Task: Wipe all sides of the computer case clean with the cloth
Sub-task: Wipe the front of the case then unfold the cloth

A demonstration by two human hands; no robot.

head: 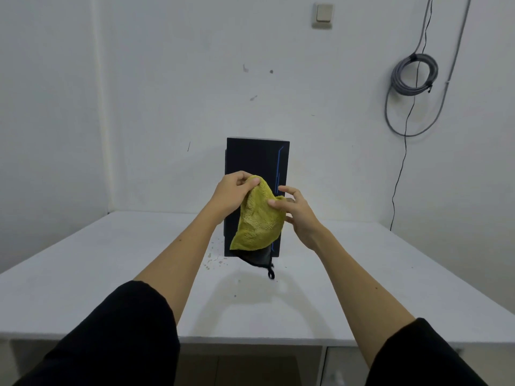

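Note:
A black computer case (pixel 255 158) with a thin blue line down its front stands upright on the white table (pixel 111 274), close to the back wall. In front of it hangs a yellow-green fluffy cloth (pixel 257 221) with a dark underside and a black loop dangling at its lower end. My left hand (pixel 232 195) grips the cloth's top corner. My right hand (pixel 296 211) pinches its right edge between thumb and fingers, the other fingers spread. The cloth hides the lower middle of the case's front.
Grey cable coils (pixel 413 75) hang on the wall at the right, with a thin black wire running down to the table's far right corner. A wall switch (pixel 323 13) sits high up. Dark specks dot the table left of the case.

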